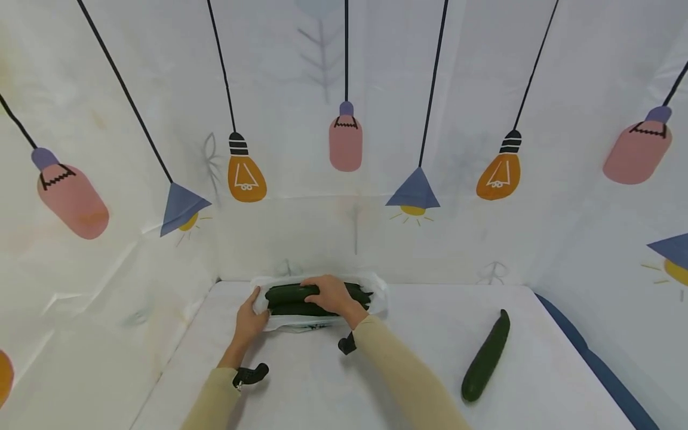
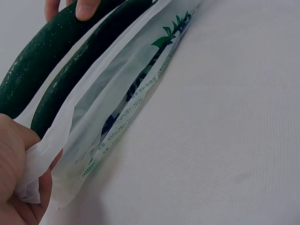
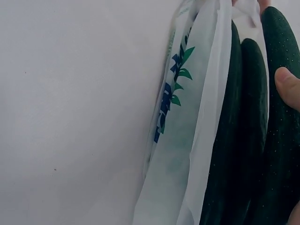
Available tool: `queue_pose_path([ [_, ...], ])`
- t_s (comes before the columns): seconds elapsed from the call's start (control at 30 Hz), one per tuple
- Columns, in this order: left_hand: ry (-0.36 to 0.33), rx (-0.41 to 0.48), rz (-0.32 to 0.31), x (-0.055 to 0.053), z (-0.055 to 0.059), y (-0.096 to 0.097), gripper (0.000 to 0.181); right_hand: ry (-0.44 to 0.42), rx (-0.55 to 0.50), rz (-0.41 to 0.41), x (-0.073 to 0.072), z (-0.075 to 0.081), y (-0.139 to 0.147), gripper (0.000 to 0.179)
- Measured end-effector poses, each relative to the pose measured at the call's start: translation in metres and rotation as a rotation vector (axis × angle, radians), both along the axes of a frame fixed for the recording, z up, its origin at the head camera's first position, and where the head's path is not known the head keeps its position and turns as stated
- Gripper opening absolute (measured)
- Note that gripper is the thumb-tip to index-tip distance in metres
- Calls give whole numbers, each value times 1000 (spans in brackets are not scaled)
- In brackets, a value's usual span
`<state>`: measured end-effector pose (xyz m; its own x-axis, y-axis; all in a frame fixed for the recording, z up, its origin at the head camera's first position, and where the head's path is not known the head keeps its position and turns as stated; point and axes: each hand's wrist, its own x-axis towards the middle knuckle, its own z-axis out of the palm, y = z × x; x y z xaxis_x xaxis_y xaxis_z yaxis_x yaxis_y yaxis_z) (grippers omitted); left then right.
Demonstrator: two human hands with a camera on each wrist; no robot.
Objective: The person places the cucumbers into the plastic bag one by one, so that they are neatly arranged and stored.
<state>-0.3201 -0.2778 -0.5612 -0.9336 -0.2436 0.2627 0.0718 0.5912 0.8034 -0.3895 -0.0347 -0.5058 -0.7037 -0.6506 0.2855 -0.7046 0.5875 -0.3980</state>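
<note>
A white plastic bag (image 1: 379, 294) with green and blue print lies lengthwise at the table's far edge, its mouth spread open around several dark green zucchini (image 1: 297, 309). At its left end my left hand (image 1: 250, 322) pinches the bag's edge, the thin film (image 2: 42, 164) bunched between thumb and fingers in the left wrist view. My right hand (image 1: 330, 295) grips the rearmost zucchini (image 1: 287, 292) from above, its thumb on the near side. In the right wrist view this speckled zucchini (image 3: 280, 44) lies alongside two others (image 3: 253, 84) inside the bag.
One more zucchini (image 1: 486, 357) lies slantwise on the right part of the white table (image 1: 424, 334). A white sheet printed with hanging lamps (image 1: 346, 143) rises behind the table and at both sides. Dark blue fabric (image 1: 586, 349) shows along the right edge.
</note>
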Motion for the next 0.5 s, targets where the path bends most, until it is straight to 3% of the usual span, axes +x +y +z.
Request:
queue_pose_path([
  [0.2, 17, 22, 0, 0, -4, -1, 73, 46, -16, 4, -2, -8, -2, 41],
  [0.5, -31, 19, 0, 0, -4, -2, 75, 61, -13, -6, -2, -19, -3, 40],
])
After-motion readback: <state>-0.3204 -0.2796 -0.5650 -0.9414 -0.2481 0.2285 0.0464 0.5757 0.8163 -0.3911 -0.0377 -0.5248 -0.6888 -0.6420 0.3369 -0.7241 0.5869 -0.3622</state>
